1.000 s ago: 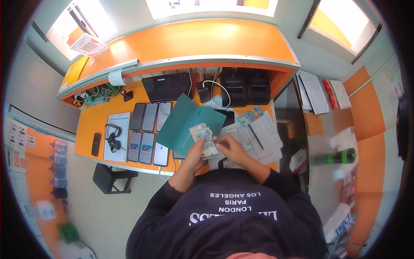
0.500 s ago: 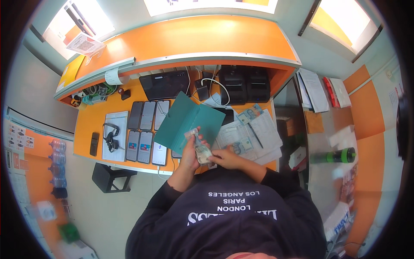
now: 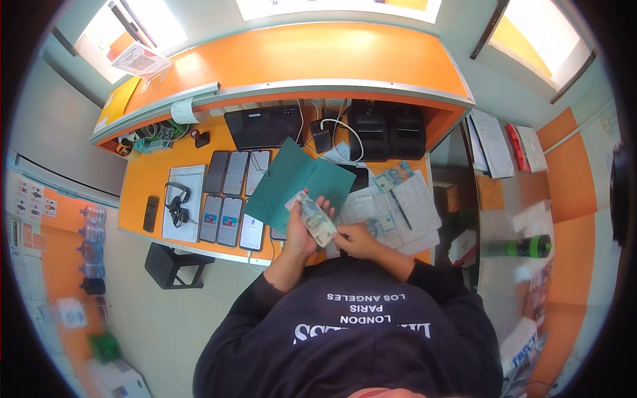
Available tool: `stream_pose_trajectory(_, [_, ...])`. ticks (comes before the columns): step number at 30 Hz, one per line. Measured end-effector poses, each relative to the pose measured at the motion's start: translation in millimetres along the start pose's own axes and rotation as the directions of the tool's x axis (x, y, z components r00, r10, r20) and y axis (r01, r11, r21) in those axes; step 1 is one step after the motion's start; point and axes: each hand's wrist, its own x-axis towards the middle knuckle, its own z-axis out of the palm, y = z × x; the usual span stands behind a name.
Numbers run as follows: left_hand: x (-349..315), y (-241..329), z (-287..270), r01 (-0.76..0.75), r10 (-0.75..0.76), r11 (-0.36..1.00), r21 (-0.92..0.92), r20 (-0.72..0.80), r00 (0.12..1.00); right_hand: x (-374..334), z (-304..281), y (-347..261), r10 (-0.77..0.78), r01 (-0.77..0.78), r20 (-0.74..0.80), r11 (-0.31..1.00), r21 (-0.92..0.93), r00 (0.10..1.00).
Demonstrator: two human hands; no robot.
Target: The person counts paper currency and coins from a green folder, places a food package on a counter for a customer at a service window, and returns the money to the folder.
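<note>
Banknotes [image 3: 316, 222] lie across the palm of my left hand [image 3: 300, 233], whose thumb presses on them while its fingertips show beyond. My right hand [image 3: 358, 241] pinches the lower right end of the same notes. How many notes are in the bundle I cannot tell. Just past my hands lies an opened green folder [image 3: 284, 182], partly covered by my left hand. To its right, a blue-toned banknote [image 3: 394, 176] rests on printed papers [image 3: 419, 211], with a second banknote [image 3: 381, 224] nearer my right hand. A dark pen [image 3: 401, 209] lies between them.
Several phones [image 3: 229, 221] stand in rows left of the folder, beside a paper with a black strap [image 3: 177, 204]. A tablet [image 3: 264, 128] and black devices [image 3: 387, 131] sit under the orange shelf [image 3: 292, 63]. A black stool [image 3: 174, 266] stands below the desk's left edge.
The notes now lie flatter, showing more of their face, and my left fingers are spread further beyond them. My right hand stays at their end. The whole view has shifted slightly.
</note>
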Motion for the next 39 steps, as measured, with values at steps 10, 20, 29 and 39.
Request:
stream_pose_trajectory(10, [15.3, 6.7, -29.0, -0.013, 0.026, 0.998, -0.062, 0.214, 0.976, -6.7, 9.1, -19.5, -0.079, 0.078, -0.008, 0.966, 0.245, 0.997])
stream_pose_trajectory(20, [10.5, -0.4, -27.7, 0.123, -0.096, 0.988, -0.091, 0.259, 0.961, -3.8, 2.5, -8.7, -0.004, -0.049, 0.170, 0.950, 0.307, 0.985])
stream_pose_trajectory(29, [9.2, -4.5, -27.0, 0.083, -0.070, 0.996, -0.038, 0.273, 0.960, -2.1, -2.9, -13.0, 0.077, -0.110, 0.127, 0.953, 0.284, 0.989])
stream_pose_trajectory(39, [5.0, -8.7, -15.2, -0.033, 0.035, 0.999, -0.014, 0.179, 0.983, -2.3, -0.1, -7.3, 0.106, -0.138, 0.097, 0.886, 0.443, 0.990])
